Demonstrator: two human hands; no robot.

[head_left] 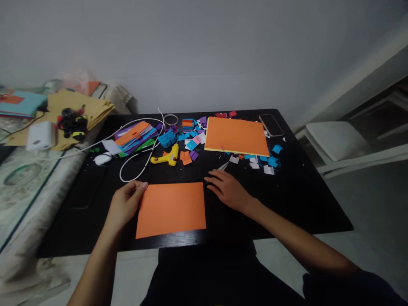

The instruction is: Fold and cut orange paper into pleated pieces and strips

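Note:
An orange sheet of paper lies on the black table in front of me, near its front edge. My left hand pinches the sheet's top left corner between thumb and fingers. To the right of the sheet, my right hand rests low over the tabletop with its fingers stretched out and apart. Just beyond those fingers show the pointed blades of a pair of scissors; their handles are hidden by the hand. Farther back lies a stack of orange and yellow paper.
A yellow glue gun, a looped white cable and bundles of coloured paper strips are at the back left. Small blue, white and orange paper pieces surround the stack. A phone lies back right, a white stool beyond.

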